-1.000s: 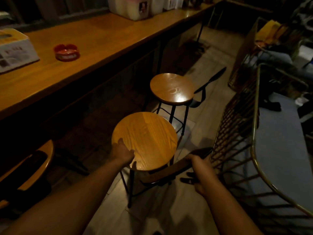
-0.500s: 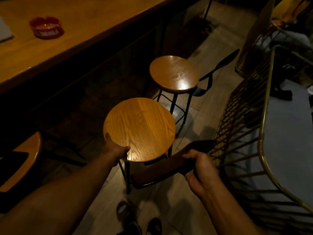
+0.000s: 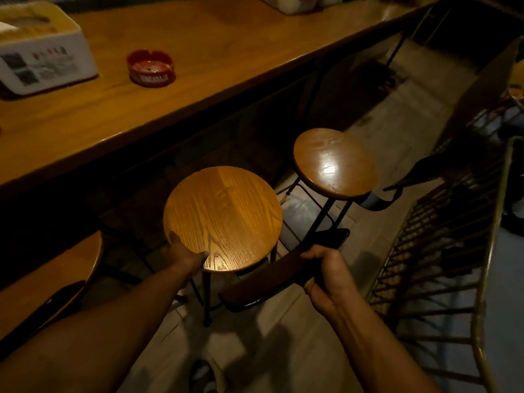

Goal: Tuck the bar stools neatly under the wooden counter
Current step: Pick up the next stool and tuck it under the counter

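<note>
- Gripping the near stool (image 3: 222,219) at two places, the person has both hands closed on it: the left hand (image 3: 185,255) clamps the near-left rim of the round seat, thumb on top, and the right hand (image 3: 326,269) is wrapped around the dark curved backrest (image 3: 272,276) behind the seat.
- Compared with a second ago, the grip points are the same, but the seat now sits nearer the wooden counter (image 3: 198,69); its far edge lies just short of the counter's front edge in this view, where before a wider band of dark floor showed between them.
- That suggests the stool is mid-push toward the counter, not yet under it: the whole seat is visible, none of it covered by the countertop.
- The second stool (image 3: 336,163) stands to the right, farther along, also out in the aisle with its backrest pointing away from the counter, so it likely waits its turn.
- A third seat (image 3: 56,273) at the lower left appears to reach partly beneath the counter, though the darkness there makes this uncertain.
- On the countertop rest a red ashtray (image 3: 150,68) and a white box (image 3: 42,52), both well clear of the edge.
- The judgement: roughly the first stool is half placed, and a further straight push is needed.
</note>
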The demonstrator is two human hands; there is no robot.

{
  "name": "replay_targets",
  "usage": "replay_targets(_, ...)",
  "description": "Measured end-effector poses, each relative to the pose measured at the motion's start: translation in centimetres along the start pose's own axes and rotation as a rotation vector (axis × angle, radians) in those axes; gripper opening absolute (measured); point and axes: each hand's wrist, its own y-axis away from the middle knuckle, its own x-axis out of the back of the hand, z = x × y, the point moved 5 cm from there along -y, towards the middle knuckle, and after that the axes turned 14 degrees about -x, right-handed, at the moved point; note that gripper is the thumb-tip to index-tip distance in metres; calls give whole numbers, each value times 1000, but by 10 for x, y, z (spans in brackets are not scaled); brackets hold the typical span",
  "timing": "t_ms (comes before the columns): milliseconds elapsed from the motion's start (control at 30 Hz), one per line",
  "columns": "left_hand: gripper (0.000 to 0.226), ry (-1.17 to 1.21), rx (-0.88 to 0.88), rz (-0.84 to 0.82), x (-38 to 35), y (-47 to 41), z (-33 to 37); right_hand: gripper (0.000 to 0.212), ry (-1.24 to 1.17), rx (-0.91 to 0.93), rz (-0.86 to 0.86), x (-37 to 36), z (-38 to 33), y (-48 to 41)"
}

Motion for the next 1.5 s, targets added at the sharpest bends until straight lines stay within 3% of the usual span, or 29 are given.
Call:
replay_targets(300,111,-30,89,-74,1,-16,10,10,135,-41,-109,-22,-25,-17)
replay_targets(433,84,-76,121,-109,4,12,42,14,233,-143,-205,-7,-47,-19)
replay_targets(533,65,-62,50,-144,16,46,78,23,510,-135,-62,14,-73,-24)
replay_targets(600,57,-46,3,-178,23,81,103,56,886,17,45,22,-94,-23)
replay_targets(667,57,19,-20,-206,27,120,125,84,1183,310,37,22,-115,-15)
replay_targets(733,64,57,-49,-215,28,154,142,76,1380,550,-194,12,-127,-6)
replay_targets(800,68,-75,-113,-222,27,177,152,70,1662,649,-363,6,-126,-7)
replay_targets(867,61,-317,-159,-211,23,189,153,57,1969,816,-340,-1,-121,-11)
replay_targets(933,41,-529,-195,-138,21,192,150,30,2140,1092,-252,-12,-119,-9)
replay_targets(1033,10,-639,-236,27,22,194,154,24,2081,1065,-214,-16,-121,-21)
replay_targets(1100,9,-582,-248,82,22,194,153,33,1988,957,-267,-10,-123,-31)
replay_targets(1167,11,-589,-258,81,22,196,153,27,1957,922,-282,-2,-125,-37)
replay_targets(1367,17,-768,-308,158,18,194,156,3,2049,1164,-166,-11,-118,-32)
replay_targets(1500,18,-749,-349,230,15,196,149,15,2081,1266,-130,-14,-114,-35)
